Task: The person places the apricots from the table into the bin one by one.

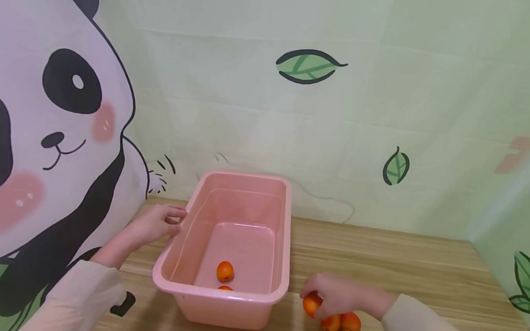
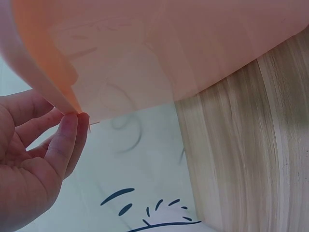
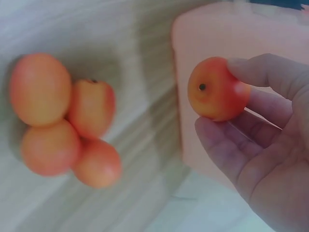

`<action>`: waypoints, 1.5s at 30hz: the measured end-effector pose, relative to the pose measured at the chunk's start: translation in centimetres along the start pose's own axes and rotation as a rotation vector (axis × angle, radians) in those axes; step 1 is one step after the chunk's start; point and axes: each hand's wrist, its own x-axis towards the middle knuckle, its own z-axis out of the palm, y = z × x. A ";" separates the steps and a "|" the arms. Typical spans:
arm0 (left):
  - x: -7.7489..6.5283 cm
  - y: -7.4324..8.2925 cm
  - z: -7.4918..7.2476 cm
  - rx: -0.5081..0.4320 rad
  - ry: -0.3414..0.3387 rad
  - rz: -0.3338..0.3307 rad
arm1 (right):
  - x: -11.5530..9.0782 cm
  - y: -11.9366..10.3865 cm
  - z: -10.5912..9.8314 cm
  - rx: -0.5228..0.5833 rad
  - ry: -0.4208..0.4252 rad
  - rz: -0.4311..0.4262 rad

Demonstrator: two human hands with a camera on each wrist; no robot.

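Observation:
A pink plastic tub (image 1: 222, 308) stands on the table, and my left hand (image 1: 156, 223) holds its left rim. In the left wrist view the thumb and fingers of that hand (image 2: 36, 159) pinch the rim's edge. To the right of the tub, my right hand (image 1: 341, 295) grips a small orange-red fruit (image 1: 311, 304). The right wrist view shows this fruit (image 3: 212, 92) between thumb and fingertips, its dark stem spot visible, off the table. Several like fruits (image 3: 41, 92) lie clustered beside it. Inside the tub is one fruit (image 1: 225, 271); another (image 1: 225, 288) is mostly hidden by the front wall.
The wood-grain table (image 1: 378, 255) extends to the right of the tub. A pale green cloth backdrop (image 1: 233, 91) with leaf prints hangs behind, close to the tub's far end. A large printed panda (image 1: 64, 136) fills its left side.

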 end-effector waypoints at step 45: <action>0.0 0.0 0.0 -0.014 0.007 -0.030 | 5.5 -5.8 -11.5 -0.043 0.022 0.084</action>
